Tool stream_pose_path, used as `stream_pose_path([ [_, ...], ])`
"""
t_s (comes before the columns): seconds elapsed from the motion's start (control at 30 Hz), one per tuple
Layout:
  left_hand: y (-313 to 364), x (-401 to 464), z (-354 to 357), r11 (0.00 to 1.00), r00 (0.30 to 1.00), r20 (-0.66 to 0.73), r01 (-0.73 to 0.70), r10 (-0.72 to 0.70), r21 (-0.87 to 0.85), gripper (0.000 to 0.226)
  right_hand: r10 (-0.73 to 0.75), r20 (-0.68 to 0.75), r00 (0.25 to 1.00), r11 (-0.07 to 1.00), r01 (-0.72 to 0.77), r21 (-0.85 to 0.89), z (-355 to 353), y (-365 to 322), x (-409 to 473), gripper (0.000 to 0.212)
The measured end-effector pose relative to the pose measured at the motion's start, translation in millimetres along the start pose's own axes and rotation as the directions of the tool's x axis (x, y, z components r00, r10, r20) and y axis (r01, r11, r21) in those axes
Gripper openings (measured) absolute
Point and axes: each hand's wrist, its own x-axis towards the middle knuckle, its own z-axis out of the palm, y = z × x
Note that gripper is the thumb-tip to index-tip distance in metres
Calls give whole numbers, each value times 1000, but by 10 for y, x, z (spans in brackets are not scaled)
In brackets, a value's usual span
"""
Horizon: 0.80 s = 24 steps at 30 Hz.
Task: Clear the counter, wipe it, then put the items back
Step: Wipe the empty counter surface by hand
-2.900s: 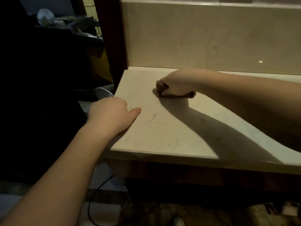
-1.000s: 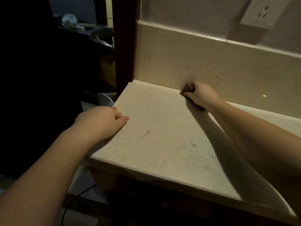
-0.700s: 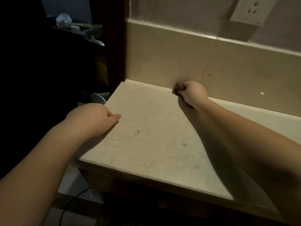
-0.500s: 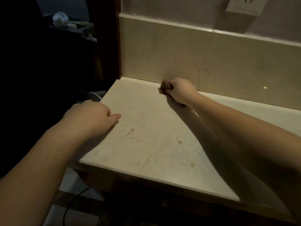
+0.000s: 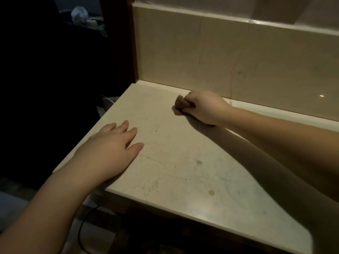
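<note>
My right hand (image 5: 204,107) grips a small brown cloth (image 5: 181,104), fingers curled round it, pressing it to the counter (image 5: 183,173) near the back edge, just in front of the backsplash (image 5: 211,57). My left hand (image 5: 111,149) lies flat, fingers straight and spread, palm down on the counter's left front corner. No brand, label or writing can be read anywhere in view. The counter is pale cream stone with faint veins; two small amber drops (image 5: 199,162) sit on it between my arms. The backsplash is the same pale stone, with a thin crack running down it and a bright speck of light at right. A dark wooden post (image 5: 133,43) bounds the counter at left. Beyond it the room is dim, with clutter on a dark shelf (image 5: 86,19). A black cable (image 5: 82,233) trails on the floor below.
</note>
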Motion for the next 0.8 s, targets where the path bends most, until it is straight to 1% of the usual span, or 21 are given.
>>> stream_pose_path([
  [0.03, 12, 2, -1, 1000, 1000, -2, 8, -8, -4, 62, -41, 18, 999, 999, 40, 16, 1, -22, -96, 17],
  [0.1, 25, 12, -4, 1000, 1000, -13, 23, -23, -15, 60, -65, 51, 997, 998, 64, 17, -20, 3, -153, 17],
  [0.17, 33, 23, -12, 999, 999, -22, 34, -35, -36, 57, -19, 57, 998, 999, 21, -35, -65, 84, -17, 18],
  [0.2, 39, 23, -17, 998, 999, -25, 37, -38, -48, 55, 25, 47, 999, 998, -23, -56, -83, 125, 82, 20],
  [0.27, 41, 24, -26, 996, 998, -35, 41, -43, -75, 51, 108, 32, 994, 994, -107, -28, -106, 163, 263, 30],
  [0.3, 42, 26, -28, 995, 998, -41, 42, -45, -87, 49, 126, 25, 992, 992, -126, -13, -92, 154, 317, 34],
  [0.33, 41, 21, -26, 994, 998, -46, 43, -47, -96, 49, 110, 13, 994, 994, -109, -25, -69, 131, 329, 36],
  [0.4, 41, 19, -8, 993, 997, -52, 46, -51, -105, 48, 37, 21, 999, 999, -36, -39, -57, 2, 191, 32],
  [0.53, 57, 46, 10, 996, 996, -68, 52, -57, -68, 47, -200, 45, 979, 977, 196, 79, -45, -277, -349, 16],
  [0.6, 80, 57, -3, 998, 995, -82, 51, -53, -30, 46, -232, 57, 971, 971, 227, 81, -56, -303, -437, 14],
  [0.63, 92, 60, -11, 999, 995, -81, 49, -50, -12, 45, -208, 72, 975, 977, 204, 61, -77, -280, -393, 14],
  [0.7, 97, 56, -16, 999, 996, -76, 48, -47, 8, 45, -86, 99, 991, 996, 88, -17, -117, -198, -194, 16],
  [0.77, 81, 41, -14, 999, 997, -71, 35, -34, 12, 45, 44, 87, 995, 997, -38, -69, -135, -105, 8, 18],
  [0.8, 67, 34, -20, 1000, 997, -68, 25, -24, 13, 45, 70, 73, 995, 995, -65, -69, -117, -85, 66, 20],
])
